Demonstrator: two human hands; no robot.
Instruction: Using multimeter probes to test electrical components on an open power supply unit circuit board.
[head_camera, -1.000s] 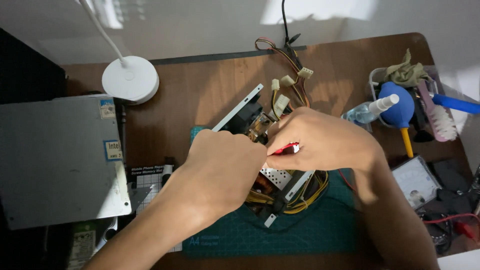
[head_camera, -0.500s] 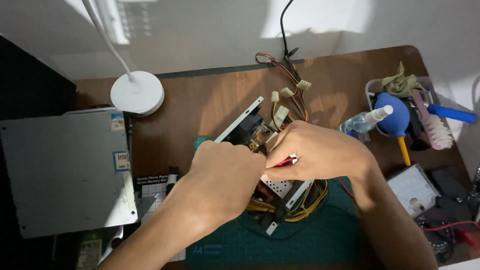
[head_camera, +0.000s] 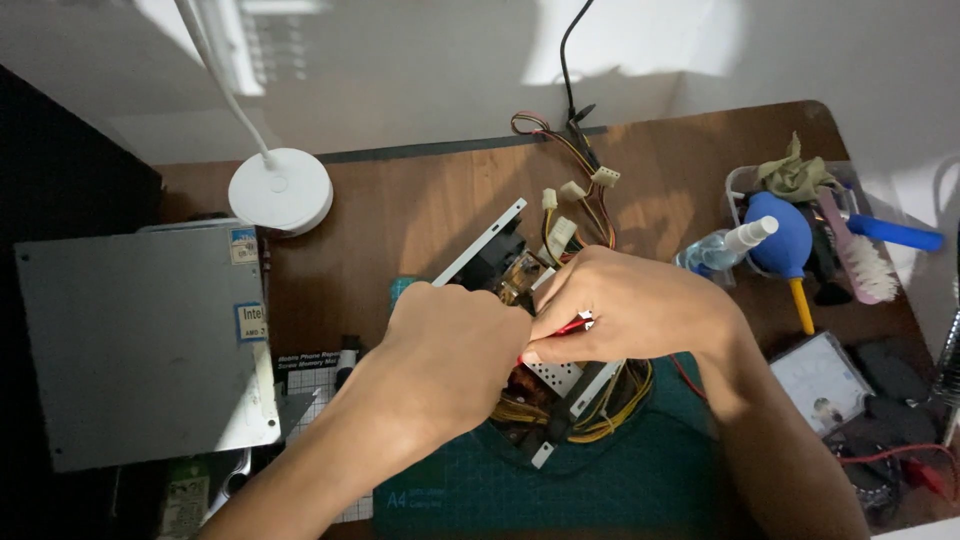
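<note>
From the head camera, both hands meet over an opened power supply unit (head_camera: 545, 330) that lies partly on a dark green cutting mat (head_camera: 600, 480) near the middle of the brown wooden surface (head_camera: 400, 210). The left hand (head_camera: 445, 350) comes in from the lower left and curls over the unit's near side; its fingers are folded down against the circuitry, but what its grip closes on is hidden beneath the knuckles, so I cannot tell. The right hand (head_camera: 635, 305) reaches in from the lower right, its grip pressed together, pinching a slim red-handled tool (head_camera: 570, 325) whose tip points towards the left hand. The two hands touch or nearly touch above the board.

Yellow and black wires (head_camera: 615, 410) spill out of the unit beneath the right wrist, and a bundle of cables with white connectors (head_camera: 575, 195) fans out towards the far edge of the surface.

To the left lies a grey metal case panel (head_camera: 140, 340), and behind it stands the round white base of a desk lamp (head_camera: 280, 190). To the right, a clear tub (head_camera: 745, 185) holds a blue rubber air blower (head_camera: 785, 230), a small spray bottle (head_camera: 725, 245) and a brush with a blue handle (head_camera: 880, 250). Nearer the person, an analogue meter (head_camera: 820, 385) rests by the right forearm.
</note>
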